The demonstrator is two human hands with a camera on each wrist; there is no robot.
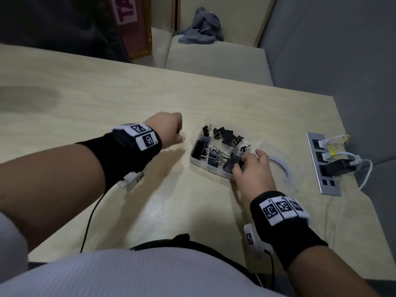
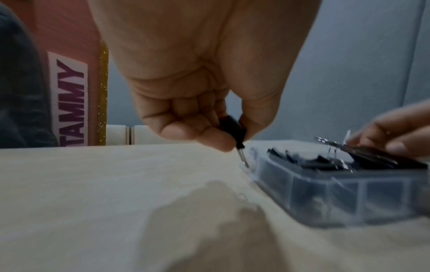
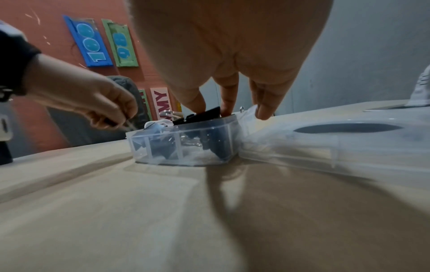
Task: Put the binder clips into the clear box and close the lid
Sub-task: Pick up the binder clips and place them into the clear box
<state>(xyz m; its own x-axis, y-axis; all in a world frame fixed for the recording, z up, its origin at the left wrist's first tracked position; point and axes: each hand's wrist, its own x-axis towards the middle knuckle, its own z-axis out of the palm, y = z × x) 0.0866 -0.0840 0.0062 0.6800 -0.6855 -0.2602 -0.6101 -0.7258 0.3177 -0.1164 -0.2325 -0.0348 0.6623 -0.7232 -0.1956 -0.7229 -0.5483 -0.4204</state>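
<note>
A clear compartment box [image 1: 204, 168] lies open on the pale table and holds several black binder clips [image 1: 225, 136]. Its lid [image 1: 278, 168] lies flat to the right of it. My left hand [image 1: 180, 136] hovers just left of the box, and its curled fingers pinch a small black binder clip [image 2: 229, 125] above the table. My right hand [image 1: 242, 163] is at the box's near right corner, thumb and fingers pinching a black binder clip [image 1: 232, 163] that lies on top of the others. The box wall [image 3: 186, 147] and lid [image 3: 325, 139] are blurred in the right wrist view.
A metal socket panel [image 1: 323, 168] with a black plug and white cables is set in the table at the right edge. A black cable [image 1: 91, 213] hangs from my left wrist. Beyond the table are a bench with a grey cloth [image 1: 203, 26] and a red board [image 1: 132, 24].
</note>
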